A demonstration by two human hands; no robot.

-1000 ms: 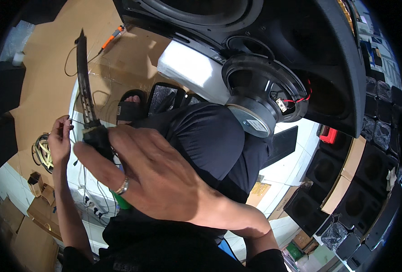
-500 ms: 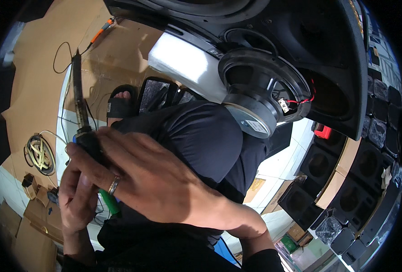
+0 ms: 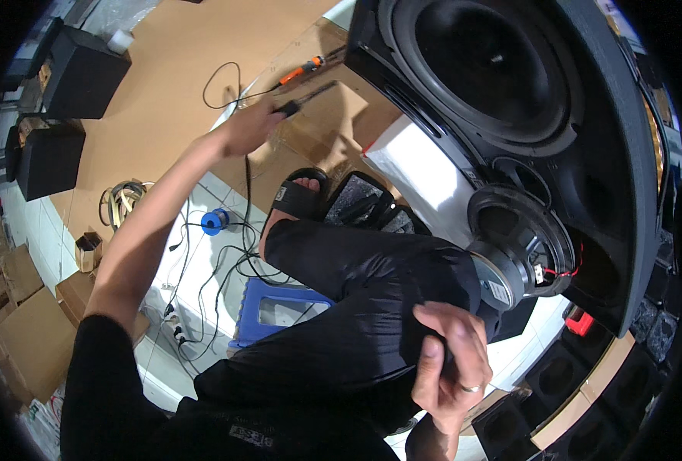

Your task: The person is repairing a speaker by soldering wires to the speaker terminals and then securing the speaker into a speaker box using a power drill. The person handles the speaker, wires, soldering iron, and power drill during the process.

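Stretched out to the far left, my left hand (image 3: 248,129) is closed around the black handle of a soldering iron (image 3: 288,108). The iron's dark shaft points right, over the cardboard on the floor. My right hand (image 3: 456,357), with a ring on one finger, is raised over my lap, fingers loosely curled and thumb apart; nothing shows in it. Just beyond it, a round speaker driver (image 3: 502,276) with a silver magnet rests by my knee, tilted against a large black speaker cabinet (image 3: 594,154). Red wires (image 3: 567,273) run from the driver's terminal to the opening.
An orange-handled corded tool (image 3: 302,71) lies on the cardboard (image 3: 172,69). A white box (image 3: 418,165) stands beside the cabinet. Black cables, a blue spool (image 3: 215,221) and a blue stool (image 3: 252,303) are at my left. Black speaker boxes (image 3: 502,422) fill the right.
My hands were together around the soldering iron in front of me. They have parted: the left has carried the iron outward, and the right has moved over to my lap without it. The view has shifted left.
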